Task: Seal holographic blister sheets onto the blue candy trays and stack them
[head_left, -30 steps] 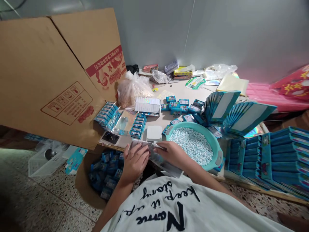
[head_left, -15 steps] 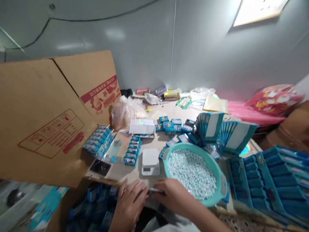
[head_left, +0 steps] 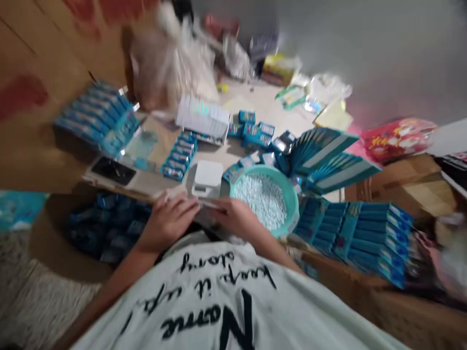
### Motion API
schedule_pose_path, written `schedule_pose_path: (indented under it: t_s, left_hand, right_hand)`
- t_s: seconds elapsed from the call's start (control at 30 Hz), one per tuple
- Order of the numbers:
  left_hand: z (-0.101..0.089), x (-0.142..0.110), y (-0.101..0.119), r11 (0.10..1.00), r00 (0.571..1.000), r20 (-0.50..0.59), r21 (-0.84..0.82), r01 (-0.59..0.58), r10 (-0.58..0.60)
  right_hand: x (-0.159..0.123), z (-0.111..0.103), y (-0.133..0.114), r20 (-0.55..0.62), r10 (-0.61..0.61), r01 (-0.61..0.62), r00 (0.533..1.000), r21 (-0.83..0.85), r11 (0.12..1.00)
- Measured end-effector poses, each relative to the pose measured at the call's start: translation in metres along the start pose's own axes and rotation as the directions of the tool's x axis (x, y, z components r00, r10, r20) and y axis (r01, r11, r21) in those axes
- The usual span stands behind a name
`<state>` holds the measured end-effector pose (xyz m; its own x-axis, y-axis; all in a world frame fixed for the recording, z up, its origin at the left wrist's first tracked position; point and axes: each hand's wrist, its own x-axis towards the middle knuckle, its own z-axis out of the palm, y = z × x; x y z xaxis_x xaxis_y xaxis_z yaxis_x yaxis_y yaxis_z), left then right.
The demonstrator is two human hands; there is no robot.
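My left hand (head_left: pixel 170 216) lies at the table's front edge, fingers stretched out side by side, with nothing visible in it. My right hand (head_left: pixel 233 214) is closed on a thin pale strip-like object (head_left: pixel 213 202), which points toward my left fingers; blur hides its kind. Just beyond both hands sits a white kitchen scale (head_left: pixel 207 177). Beside my right hand stands a turquoise basin (head_left: pixel 295 206) with small pale-blue pellets (head_left: pixel 260 199) inside. Left of the scale is a row of small blue boxes (head_left: pixel 179 156), near a white carton (head_left: pixel 203 119).
A tall cardboard box (head_left: pixel 73 58) flanks the left. Below the table edge, blue packets (head_left: pixel 109 228) fill a carton. A dark phone (head_left: pixel 114 170) lies at the left edge. Fanned blue cartons (head_left: pixel 324 146) and stacked blue trays (head_left: pixel 350 228) stand right. Plastic bags (head_left: pixel 175 68) are behind.
The view has tilted down and turned, so my shirt and forearms now show and the table sits higher in view. Both hands keep roughly the same place at the table edge.
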<state>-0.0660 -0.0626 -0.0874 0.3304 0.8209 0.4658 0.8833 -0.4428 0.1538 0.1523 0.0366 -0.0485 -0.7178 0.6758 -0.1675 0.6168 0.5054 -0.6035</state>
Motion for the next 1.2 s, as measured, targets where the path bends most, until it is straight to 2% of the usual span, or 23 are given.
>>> schedule_pose_path:
  t_s: [0.07,0.2,0.4,0.5,0.57,0.6,0.63,0.67,0.7,0.73,0.77,0.8,0.87,0.9,0.93,0.97,1.0,1.07,1.1,1.13,1.17,1.2]
  left_hand:
    - [0.007,0.007,-0.013,0.998,0.999,0.013,-0.038,0.044,-0.043]
    - [0.013,0.019,-0.021,0.992,0.996,-0.029,-0.093,0.080,-0.083]
    - [0.009,0.049,-0.054,0.984,0.990,-0.109,-0.162,0.071,-0.090]
    - [0.009,0.061,-0.067,0.943,0.982,-0.134,-0.324,0.080,-0.129]
    - [0.015,0.069,-0.078,0.826,0.959,-0.112,-0.540,0.162,-0.261]
    - [0.021,0.073,-0.087,0.713,0.917,-0.066,-0.652,0.259,-0.394]
    - [0.028,0.078,-0.099,0.565,0.843,0.015,-0.735,0.375,-0.538]
    - [0.037,0.083,-0.113,0.406,0.740,0.111,-0.778,0.480,-0.663]
    - [0.047,0.089,-0.130,0.272,0.644,0.198,-0.787,0.553,-0.739]
    - [0.057,0.095,-0.149,0.203,0.595,0.255,-0.779,0.593,-0.762]
    - [0.067,0.102,-0.168,0.168,0.577,0.295,-0.770,0.616,-0.762]
    - [0.077,0.109,-0.186,0.155,0.582,0.328,-0.763,0.628,-0.744]
    - [0.097,0.122,-0.217,0.135,0.601,0.381,-0.758,0.638,-0.703]
    - [0.105,0.128,-0.228,0.115,0.600,0.404,-0.758,0.642,-0.691]
    - [0.113,0.132,-0.237,0.093,0.595,0.422,-0.758,0.645,-0.684]
    - [0.120,0.134,-0.244,0.069,0.587,0.439,-0.759,0.647,-0.680]
    - [0.126,0.136,-0.248,0.044,0.578,0.455,-0.759,0.649,-0.678]
    - [0.136,0.137,-0.253,-0.013,0.553,0.492,-0.755,0.656,-0.673]
    - [0.139,0.136,-0.253,-0.047,0.535,0.513,-0.750,0.660,-0.671]
    - [0.142,0.135,-0.252,-0.083,0.516,0.535,-0.743,0.664,-0.669]
    - [0.144,0.133,-0.250,-0.120,0.495,0.555,-0.737,0.665,-0.668]
    - [0.145,0.131,-0.248,-0.153,0.477,0.572,-0.732,0.664,-0.667]
  right_hand:
    - [0.013,-0.004,0.000,0.009,0.020,-0.020,1.000,0.052,0.998]
    - [0.020,-0.003,-0.005,0.039,0.056,-0.061,0.998,0.116,0.991]
    - [0.052,-0.012,-0.016,-0.037,0.061,-0.060,0.997,0.033,0.998]
    - [0.068,-0.019,-0.017,-0.074,0.150,-0.146,0.986,0.065,0.987]
    - [0.070,-0.022,-0.005,-0.130,0.278,-0.263,0.952,0.124,0.957]
    - [0.068,-0.022,0.006,-0.169,0.357,-0.334,0.919,0.150,0.931]
    - [0.064,-0.021,0.020,-0.230,0.443,-0.412,0.866,0.173,0.895]
    - [0.058,-0.017,0.035,-0.289,0.511,-0.480,0.809,0.176,0.859]
    - [0.052,-0.011,0.052,-0.357,0.568,-0.552,0.741,0.156,0.819]
    - [0.045,-0.005,0.069,-0.401,0.616,-0.619,0.679,0.139,0.773]
    - [0.039,0.003,0.084,-0.404,0.680,-0.696,0.612,0.132,0.705]
    - [0.035,0.009,0.096,-0.390,0.737,-0.760,0.553,0.126,0.637]
    - [0.035,0.018,0.111,-0.491,0.780,-0.861,0.389,0.108,0.497]
    - [0.040,0.020,0.112,-0.567,0.758,-0.878,0.324,0.118,0.463]
    - [0.049,0.021,0.110,-0.638,0.714,-0.869,0.288,0.140,0.475]
    - [0.062,0.021,0.104,-0.689,0.665,-0.829,0.290,0.166,0.534]
    - [0.078,0.020,0.096,-0.708,0.621,-0.758,0.335,0.189,0.624]
    - [0.119,0.020,0.077,-0.665,0.548,-0.543,0.507,0.247,0.802]
    - [0.142,0.021,0.068,-0.605,0.522,-0.448,0.601,0.285,0.847]
    - [0.165,0.023,0.060,-0.528,0.510,-0.369,0.679,0.355,0.859]
    - [0.188,0.027,0.054,-0.422,0.512,-0.310,0.748,0.460,0.832]
    - [0.209,0.033,0.050,-0.306,0.530,-0.274,0.791,0.598,0.753]
